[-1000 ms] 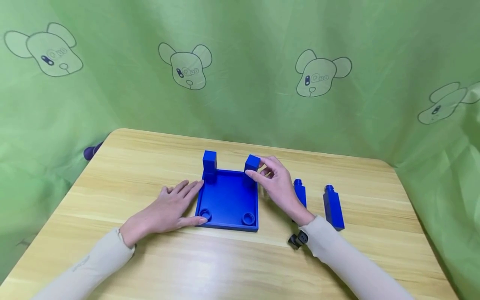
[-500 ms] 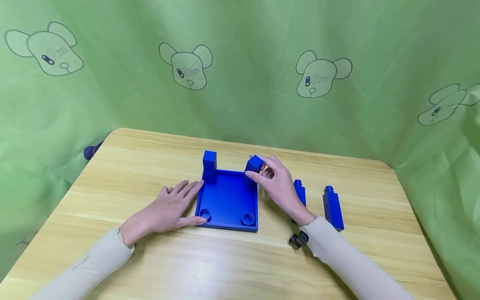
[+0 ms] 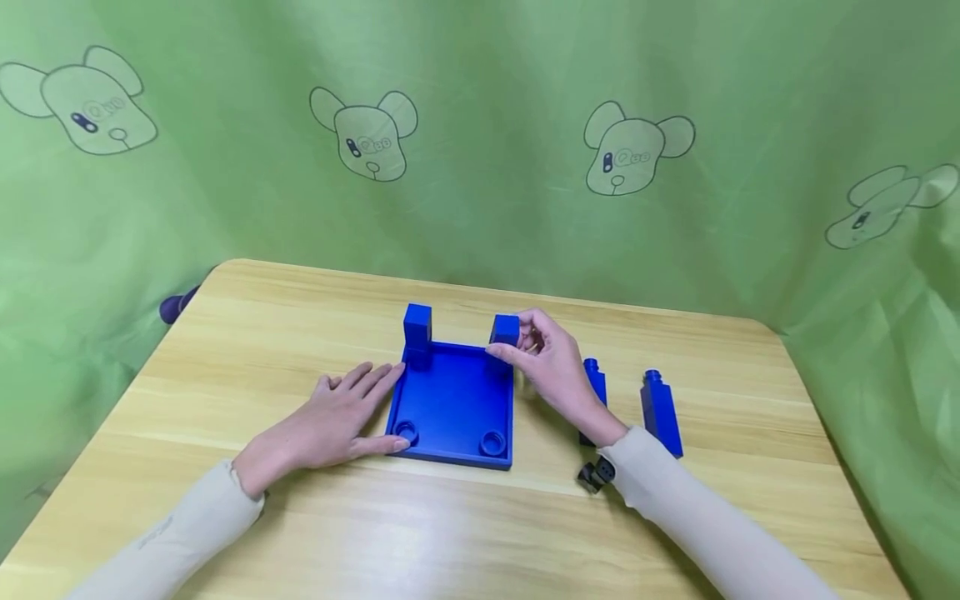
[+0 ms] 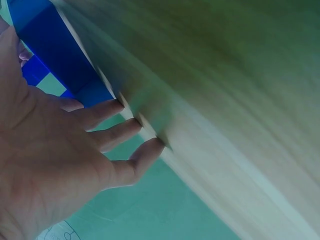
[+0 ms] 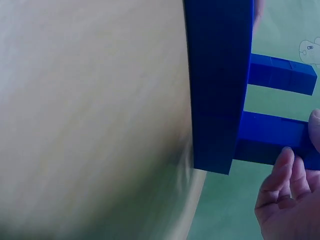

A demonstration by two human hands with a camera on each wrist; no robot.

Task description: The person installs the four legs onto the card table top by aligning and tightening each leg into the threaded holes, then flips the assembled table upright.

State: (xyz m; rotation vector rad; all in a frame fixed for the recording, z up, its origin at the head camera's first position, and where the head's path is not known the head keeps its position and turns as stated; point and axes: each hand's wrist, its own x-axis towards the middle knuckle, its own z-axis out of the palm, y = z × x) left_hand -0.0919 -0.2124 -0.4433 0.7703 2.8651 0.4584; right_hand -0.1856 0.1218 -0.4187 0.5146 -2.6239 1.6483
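From my seat at the far end of the feed, I have the blue tray (image 3: 450,400) lying flat around the middle of the table (image 3: 420,533), its raised rim running round all four sides. Two blocky uprights stand on it: the left post (image 3: 417,329) at the far-left corner, and the right post (image 3: 505,329) at the far-right corner. And there's my right hand (image 3: 553,367), pinching that right post near its top, thumb on the near side; the right wrist view shows the post's lower end meeting the tray.

Over at the tray's left edge, my left hand (image 3: 330,421) lies spread, fingers apart and gripping nothing, a fingertip at the rim and the thumb over the near-left corner. Just by that thumb sits one round socket (image 3: 407,432); its twin, the other socket (image 3: 492,443), sits in the near-right corner.

Out towards the table's right edge, two spare posts lie with their ringed necks facing the far edge: the inner post (image 3: 596,379), partly hidden by my right wrist, and the outer post (image 3: 662,417). Beyond the table's far edge hangs a green curtain (image 3: 510,208) printed with mouse-like heads.
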